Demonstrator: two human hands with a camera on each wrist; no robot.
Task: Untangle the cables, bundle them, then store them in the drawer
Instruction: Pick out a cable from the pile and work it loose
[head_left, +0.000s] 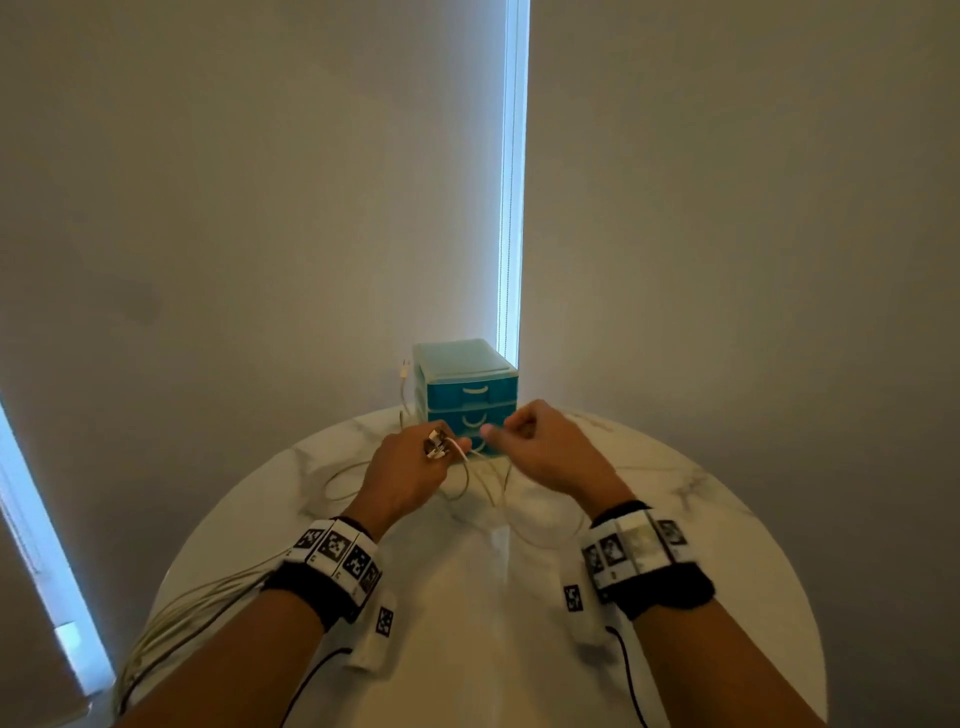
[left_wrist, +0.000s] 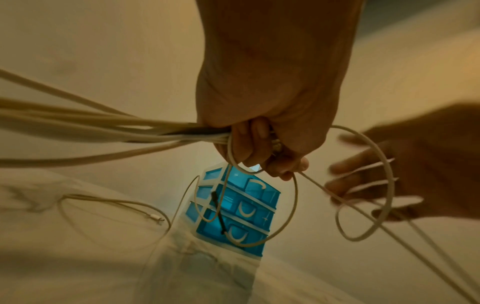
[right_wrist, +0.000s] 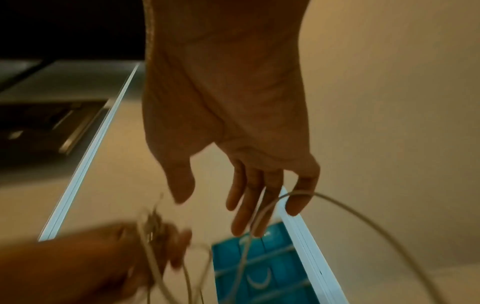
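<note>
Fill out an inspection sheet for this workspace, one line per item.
Surface: round white marble table.
Job's things: blue drawer unit at far edge, all drawers closed.
Clutter: nothing seen.
Hands: left hand grips gathered cable ends; right hand fingers straight, a loop draped over them.
Cables: white cables loose, some trailing off the table's left edge; not bundled.
Surroundings: plain blinds, bright window gap.

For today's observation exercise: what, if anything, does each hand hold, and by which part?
The left hand grips the cables near their gathered plug ends. The right hand has straight fingers; one cable loop rests across them, without a grip.
</note>
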